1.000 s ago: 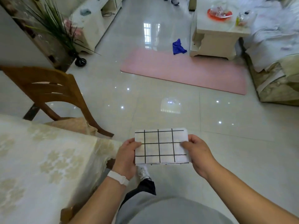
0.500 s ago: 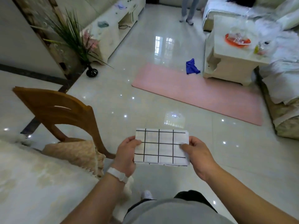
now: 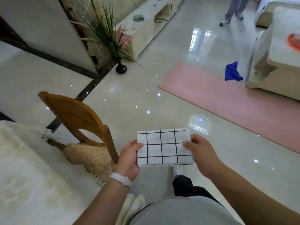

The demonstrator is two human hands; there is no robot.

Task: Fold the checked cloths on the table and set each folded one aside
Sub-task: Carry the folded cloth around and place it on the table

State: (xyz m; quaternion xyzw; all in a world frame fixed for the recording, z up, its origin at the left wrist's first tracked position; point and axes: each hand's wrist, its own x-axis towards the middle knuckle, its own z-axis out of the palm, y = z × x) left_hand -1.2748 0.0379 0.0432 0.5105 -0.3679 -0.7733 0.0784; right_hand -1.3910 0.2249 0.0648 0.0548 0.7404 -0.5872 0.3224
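A glossy tiled floor (image 3: pixel 129 98) fills the living room, with the table (image 3: pixel 24 176) in its pale patterned covering at the near left edge and one wooden chair (image 3: pixel 78 117) with a cushioned seat tucked just beside it. Behind the chair stands one potted plant (image 3: pixel 105 31) in a dark vase, against a long white cabinet (image 3: pixel 146 18) along the far wall.

At near centre, a person holds one checked cloth (image 3: pixel 164 147), already folded to a compact rectangle, in the air in front of the body and above the floor, clear of the table. The left hand (image 3: pixel 129 158), a white band at its wrist, pinches the cloth's left edge with the thumb on top; the right hand (image 3: pixel 201 153) grips the right edge the same way, so both hands are closed on it. No other checked cloth shows anywhere in view.

Folding of this piece looks finished, and the step in hand appears to be carrying it off to be set aside. The next move would call for keeping the layers pressed together so they do not spring open, then laying the cloth flat wherever the folded ones go; that spot cannot be made out here.

To the right lie one pink mat (image 3: pixel 235 104) and one crumpled blue rag (image 3: pixel 232 72) beside a cream coffee table (image 3: pixel 276 65). A second person's legs (image 3: pixel 233 10) show at the far right.
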